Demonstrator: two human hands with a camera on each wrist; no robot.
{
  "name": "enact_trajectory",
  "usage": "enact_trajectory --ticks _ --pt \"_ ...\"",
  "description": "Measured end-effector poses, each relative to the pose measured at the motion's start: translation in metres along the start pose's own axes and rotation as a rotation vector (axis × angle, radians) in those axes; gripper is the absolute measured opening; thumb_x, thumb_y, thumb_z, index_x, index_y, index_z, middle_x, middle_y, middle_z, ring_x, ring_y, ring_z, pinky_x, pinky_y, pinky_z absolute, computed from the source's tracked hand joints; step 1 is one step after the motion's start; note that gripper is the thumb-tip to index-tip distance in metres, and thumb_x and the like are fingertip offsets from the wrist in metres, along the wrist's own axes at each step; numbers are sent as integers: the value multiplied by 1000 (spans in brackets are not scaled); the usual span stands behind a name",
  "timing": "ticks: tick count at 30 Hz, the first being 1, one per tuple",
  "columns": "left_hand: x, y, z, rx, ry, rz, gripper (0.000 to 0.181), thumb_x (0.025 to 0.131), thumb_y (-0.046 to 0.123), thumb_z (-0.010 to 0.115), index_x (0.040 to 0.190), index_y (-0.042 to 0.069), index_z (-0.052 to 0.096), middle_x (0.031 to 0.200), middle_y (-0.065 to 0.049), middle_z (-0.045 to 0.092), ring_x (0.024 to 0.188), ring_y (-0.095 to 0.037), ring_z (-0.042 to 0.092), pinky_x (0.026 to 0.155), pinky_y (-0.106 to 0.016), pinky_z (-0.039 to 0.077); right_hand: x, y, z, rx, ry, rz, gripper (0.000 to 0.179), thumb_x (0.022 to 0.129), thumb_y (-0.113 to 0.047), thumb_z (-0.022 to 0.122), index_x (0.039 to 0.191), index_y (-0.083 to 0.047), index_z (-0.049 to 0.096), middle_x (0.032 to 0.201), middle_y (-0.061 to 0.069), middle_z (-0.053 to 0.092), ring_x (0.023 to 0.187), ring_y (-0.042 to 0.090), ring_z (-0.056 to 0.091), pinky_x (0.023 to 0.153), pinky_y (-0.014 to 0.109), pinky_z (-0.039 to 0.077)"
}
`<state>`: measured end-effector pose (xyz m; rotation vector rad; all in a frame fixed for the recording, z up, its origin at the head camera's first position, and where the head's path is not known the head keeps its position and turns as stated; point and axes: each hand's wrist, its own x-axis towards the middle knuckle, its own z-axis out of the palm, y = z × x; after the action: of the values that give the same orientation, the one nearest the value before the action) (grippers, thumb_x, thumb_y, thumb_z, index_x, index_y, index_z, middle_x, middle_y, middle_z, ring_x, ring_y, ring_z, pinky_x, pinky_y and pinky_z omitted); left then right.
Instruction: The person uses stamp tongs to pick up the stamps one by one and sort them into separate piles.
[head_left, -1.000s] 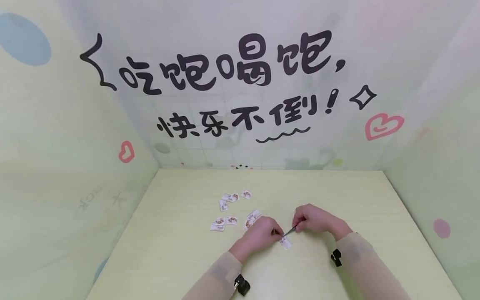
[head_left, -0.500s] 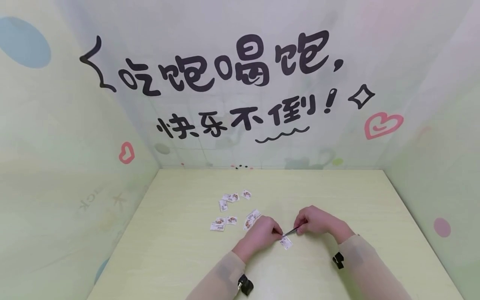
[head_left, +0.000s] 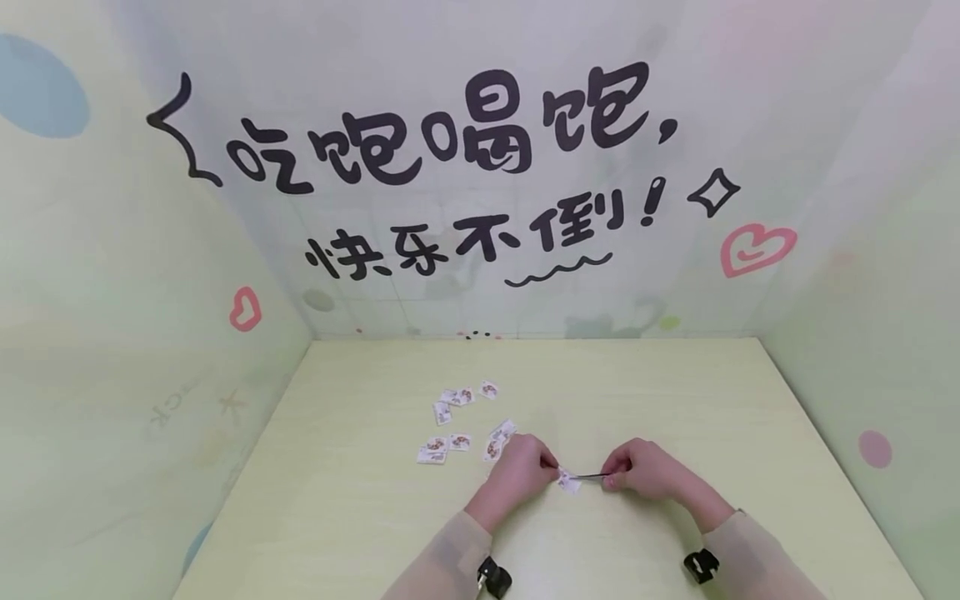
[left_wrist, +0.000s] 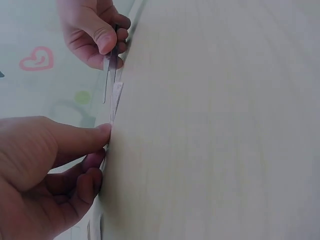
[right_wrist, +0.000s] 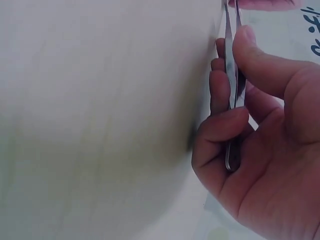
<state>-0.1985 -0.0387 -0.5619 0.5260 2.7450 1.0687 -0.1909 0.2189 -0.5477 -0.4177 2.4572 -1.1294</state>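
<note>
In the head view my left hand (head_left: 517, 473) pinches one corner of a small white printed paper piece (head_left: 567, 483) just above the table. My right hand (head_left: 651, 468) grips metal tweezers (head_left: 591, 476), whose tips reach over that piece. From the left wrist view, the paper (left_wrist: 118, 93) stands edge-on beyond my left thumb and forefinger, and the two prongs of the tweezers (left_wrist: 112, 67) are apart. The right wrist view shows the tweezers (right_wrist: 230, 65) lying along my right hand, fingers curled round them and thumb against one prong. Exact contact between tips and paper is too small to tell.
More printed paper pieces (head_left: 432, 452) lie left of my hands on the pale table (head_left: 360, 525). A few others (head_left: 457, 397) are farther back, and a pair (head_left: 498, 440) sits partly behind my left hand. Walls (head_left: 480, 304) enclose the table's back and sides.
My right hand has shifted right and toward me, bringing the tweezers from a slant to nearly level across the paper. My left hand keeps its hold almost in place.
</note>
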Motion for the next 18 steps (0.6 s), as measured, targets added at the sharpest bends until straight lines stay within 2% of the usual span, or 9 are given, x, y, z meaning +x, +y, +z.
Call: enact_trajectory --ticks 4,10,14,18 --pt "-1 1 1 -22 34 -48 4 86 5 87 86 5 82 77 1 74 67 -7 64 66 -22 56 -3 -3 6 22 44 25 7 91 -11 85 93 -10 78 81 -2 68 77 19 56 71 33 45" --pt "-3 4 2 -12 64 -80 5 86 5 87 84 6 82 76 0 74 67 -9 65 66 -24 56 -3 -6 12 21 86 19 9 91 -6 82 88 -10 75 76 -2 64 72 19 54 66 29 43" --pt "-3 6 0 4 61 -70 6 86 5 87 84 6 82 75 1 73 67 -9 64 66 -24 56 -2 -7 12 30 85 14 8 91 -3 81 89 -8 75 76 -1 64 71 19 54 65 28 44" --pt "-3 5 -2 51 52 -31 6 86 6 87 87 6 82 78 1 74 70 -10 64 70 -25 56 2 -5 7 34 65 -21 6 92 -3 81 90 -6 75 76 -1 65 71 18 55 66 28 45"
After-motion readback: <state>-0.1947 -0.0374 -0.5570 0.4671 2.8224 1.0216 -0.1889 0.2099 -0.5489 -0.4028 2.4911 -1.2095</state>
